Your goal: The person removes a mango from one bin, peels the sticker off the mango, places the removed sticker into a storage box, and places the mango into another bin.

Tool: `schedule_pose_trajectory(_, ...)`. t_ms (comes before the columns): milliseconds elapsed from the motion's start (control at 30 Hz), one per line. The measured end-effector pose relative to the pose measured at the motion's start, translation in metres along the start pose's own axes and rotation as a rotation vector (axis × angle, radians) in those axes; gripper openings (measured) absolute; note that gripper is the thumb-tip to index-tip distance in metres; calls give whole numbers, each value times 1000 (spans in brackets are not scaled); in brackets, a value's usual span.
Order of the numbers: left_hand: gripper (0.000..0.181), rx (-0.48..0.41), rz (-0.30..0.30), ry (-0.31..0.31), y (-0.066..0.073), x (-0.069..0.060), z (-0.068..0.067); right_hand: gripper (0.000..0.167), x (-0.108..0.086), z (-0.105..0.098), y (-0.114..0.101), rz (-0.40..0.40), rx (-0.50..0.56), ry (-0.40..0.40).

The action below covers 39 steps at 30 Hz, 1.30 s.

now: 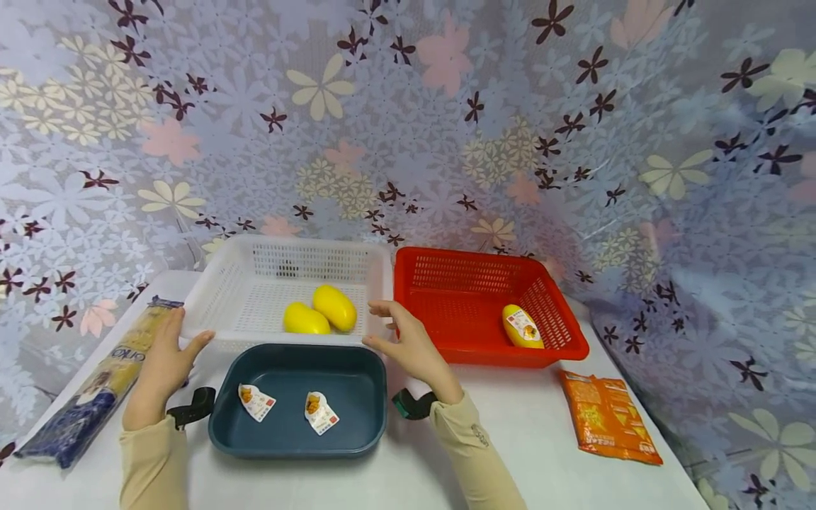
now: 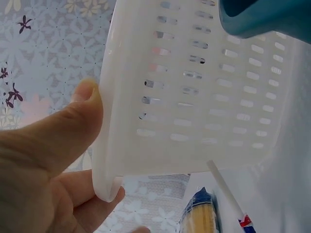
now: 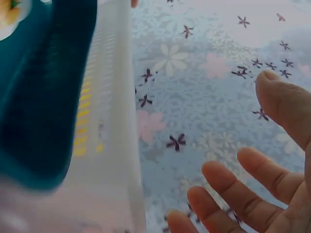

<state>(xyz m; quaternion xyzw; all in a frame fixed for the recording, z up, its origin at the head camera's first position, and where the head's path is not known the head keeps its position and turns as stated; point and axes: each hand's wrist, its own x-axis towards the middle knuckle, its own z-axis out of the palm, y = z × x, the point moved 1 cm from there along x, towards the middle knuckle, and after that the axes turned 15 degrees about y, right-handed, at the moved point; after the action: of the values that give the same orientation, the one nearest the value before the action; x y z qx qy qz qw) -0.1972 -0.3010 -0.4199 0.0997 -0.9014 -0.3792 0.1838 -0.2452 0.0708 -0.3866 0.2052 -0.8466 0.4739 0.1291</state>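
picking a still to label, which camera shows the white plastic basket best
The head view: it shows the white plastic basket nearly whole, looking down into it. The left wrist view shows a slotted wall and rim, partly behind the dark teal tray; the right wrist view, one rim and wall, also partly hidden.

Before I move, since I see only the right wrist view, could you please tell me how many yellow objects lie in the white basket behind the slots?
Observer: Two yellow objects lie side by side in the white basket.
Operator: Thank you; may I ask what stands to the right of that basket, as the head camera sees it?
Observer: A red basket stands there.
Operator: And would you kindly say whether anything lies in the red one?
Observer: Yes, one labelled yellow object lies toward its right side.
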Motion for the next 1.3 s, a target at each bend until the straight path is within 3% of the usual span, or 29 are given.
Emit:
schedule_pose_trajectory(200,83,62,0,18,3,-3,0,53,-32,-34,10,6,-23,123)
schedule_pose_trajectory(400,72,223,-7,83,15,-13,-6,51,-49,-77,26,-39,-77,209)
schedule_pose_trajectory(467,66,260,8,96,23,-16,-8,49,-48,-92,35,-38,-101,265)
schedule_pose_trajectory(633,64,256,55,47,51,-24,-8,48,-54,-132,65,50,-269,457)
schedule_pose_trajectory(833,60,239,143,27,86,-39,1,54,-66,-166,92,167,-438,574)
schedule_pose_trajectory(967,56,201,248,25,118,-53,21,55,-74,-182,109,168,-491,648)
schedule_pose_trajectory(1033,52,178,333,40,136,-63,37,60,-77,-188,117,197,-520,660)
schedule_pose_trajectory(1167,43,147,538,63,166,-92,74,80,-83,-194,128,334,-544,600)
schedule_pose_trajectory(1300,34,97,751,11,189,-126,108,95,-87,-193,137,416,-533,533)
